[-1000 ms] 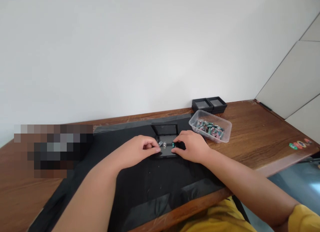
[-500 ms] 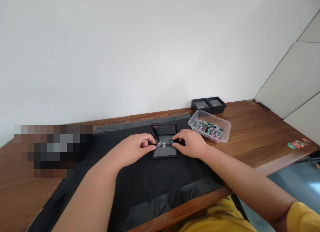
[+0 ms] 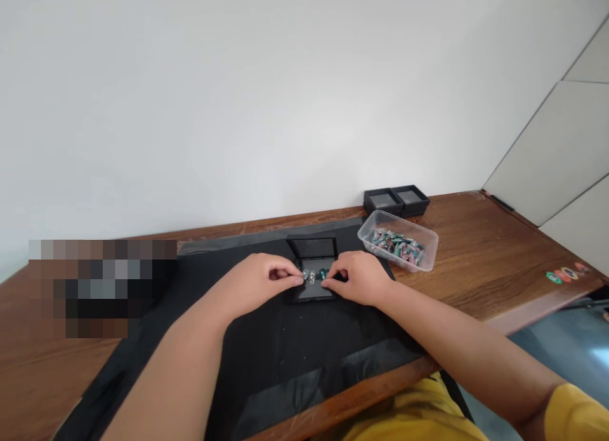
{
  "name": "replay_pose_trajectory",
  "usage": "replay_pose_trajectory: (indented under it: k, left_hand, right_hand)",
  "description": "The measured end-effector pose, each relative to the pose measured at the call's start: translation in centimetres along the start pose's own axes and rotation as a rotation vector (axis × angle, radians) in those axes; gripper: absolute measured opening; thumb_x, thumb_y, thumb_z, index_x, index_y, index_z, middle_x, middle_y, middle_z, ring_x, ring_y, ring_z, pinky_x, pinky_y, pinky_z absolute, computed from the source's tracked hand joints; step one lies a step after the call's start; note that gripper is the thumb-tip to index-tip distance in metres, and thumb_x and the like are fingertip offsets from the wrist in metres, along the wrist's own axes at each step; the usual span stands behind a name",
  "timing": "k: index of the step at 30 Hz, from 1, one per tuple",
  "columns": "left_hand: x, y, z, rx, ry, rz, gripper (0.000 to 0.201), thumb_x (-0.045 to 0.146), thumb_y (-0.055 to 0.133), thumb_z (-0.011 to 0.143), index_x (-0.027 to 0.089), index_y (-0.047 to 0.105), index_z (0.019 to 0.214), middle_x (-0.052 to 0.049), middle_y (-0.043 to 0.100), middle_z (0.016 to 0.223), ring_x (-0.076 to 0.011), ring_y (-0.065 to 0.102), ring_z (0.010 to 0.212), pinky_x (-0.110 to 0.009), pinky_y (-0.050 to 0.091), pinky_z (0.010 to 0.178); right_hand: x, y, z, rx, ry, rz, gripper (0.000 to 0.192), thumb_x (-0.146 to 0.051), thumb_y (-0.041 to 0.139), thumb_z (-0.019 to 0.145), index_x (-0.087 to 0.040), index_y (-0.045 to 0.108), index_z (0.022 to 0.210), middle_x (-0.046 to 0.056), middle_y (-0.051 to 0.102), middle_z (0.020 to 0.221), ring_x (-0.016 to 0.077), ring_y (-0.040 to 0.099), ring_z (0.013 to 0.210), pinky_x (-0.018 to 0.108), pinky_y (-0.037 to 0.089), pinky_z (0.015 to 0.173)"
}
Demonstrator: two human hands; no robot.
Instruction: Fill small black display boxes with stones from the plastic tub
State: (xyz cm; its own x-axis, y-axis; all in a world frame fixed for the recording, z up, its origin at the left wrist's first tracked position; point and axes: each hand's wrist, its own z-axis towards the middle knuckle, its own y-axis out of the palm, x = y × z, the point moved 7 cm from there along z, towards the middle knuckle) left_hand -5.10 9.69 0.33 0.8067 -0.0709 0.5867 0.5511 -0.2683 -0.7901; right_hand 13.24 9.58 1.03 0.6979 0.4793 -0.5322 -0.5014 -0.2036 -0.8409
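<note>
Black mat (image 3: 266, 346), brown wood-grain table (image 3: 485, 263), clear tub (image 3: 398, 242) w/ teal-pink pcs, black open case (image 3: 313, 263), yellow shirt (image 3: 404, 415)

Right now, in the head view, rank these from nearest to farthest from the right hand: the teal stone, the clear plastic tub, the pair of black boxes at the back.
1. teal stone: at the fingertips of the right hand, over the open black case.
2. clear plastic tub: to the hand's right, slightly farther back.
3. pair of black boxes: behind the tub, by the wall.
</note>
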Motion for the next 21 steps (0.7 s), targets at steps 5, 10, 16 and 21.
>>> replay_pose_trajectory:
  k: [5,10,16,21]
  left_hand:
    - [0.3,0.1,0.2,0.053,0.057,0.041,0.049,0.059,0.068,0.072,0.026,0.077,0.107,0.001,0.067,0.074,-0.0173,0.057,0.063,-0.029,0.040,0.060]
    - [1.4,1.1,0.2,0.019,0.081,0.166,0.055,0.056,0.066,0.075,0.032,0.074,0.124,0.003,0.064,0.075,-0.0173,0.055,0.063,-0.029,0.036,0.058]
    - [2.4,1.2,0.1,0.021,0.101,0.257,0.039,0.056,0.059,0.082,0.032,0.079,0.105,0.002,0.060,0.068,-0.0177,0.054,0.060,-0.030,0.031,0.055]
    - [2.3,1.1,0.2,0.035,0.091,0.277,0.039,0.052,0.059,0.082,0.032,0.078,0.110,0.002,0.061,0.070,-0.0179,0.055,0.062,-0.029,0.031,0.056]
  right_hand:
    - [-0.4,0.3,-0.1,-0.030,-0.047,0.026,0.010,-0.032,0.079,0.087,-0.023,0.084,0.086,0.000,0.066,0.071,0.0131,0.057,0.070,0.026,0.034,0.063]
    - [-0.1,0.4,-0.1,-0.008,-0.012,0.008,0.011,-0.030,0.082,0.083,-0.021,0.079,0.088,-0.001,0.064,0.072,0.0137,0.055,0.071,0.026,0.033,0.065]
    - [0.1,0.5,-0.1,0.012,0.001,0.027,0.026,-0.031,0.081,0.083,-0.021,0.078,0.107,0.000,0.065,0.080,0.0156,0.058,0.077,0.028,0.039,0.073]
    - [0.4,0.5,0.0,0.008,0.045,0.025,0.029,-0.033,0.082,0.082,-0.022,0.080,0.109,0.001,0.066,0.082,0.0158,0.058,0.076,0.028,0.039,0.072]
